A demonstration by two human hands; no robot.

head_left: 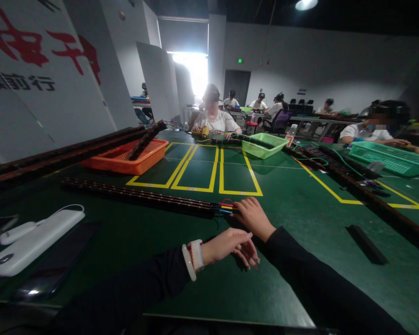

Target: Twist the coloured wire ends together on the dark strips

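Note:
A bundle of long, dark, narrow strips (143, 194) lies across the green table. Short red, yellow and blue wires (226, 208) come out of its right end. My right hand (254, 216) rests at those wire ends, its fingers bent over them; the fingertips are partly hidden. Nearer to me, my left hand (230, 246) hangs above the tabletop with a band and a bracelet on the wrist. Its fingers droop loosely, somewhat apart, and nothing shows in them.
An orange basket (125, 160) holds another dark strip. Green baskets (263, 146) stand farther back. A white power bank (38, 239) and a dark phone (57, 260) lie at left. At right are a black bar (366, 244) and long strips (356, 186). Several people sit around.

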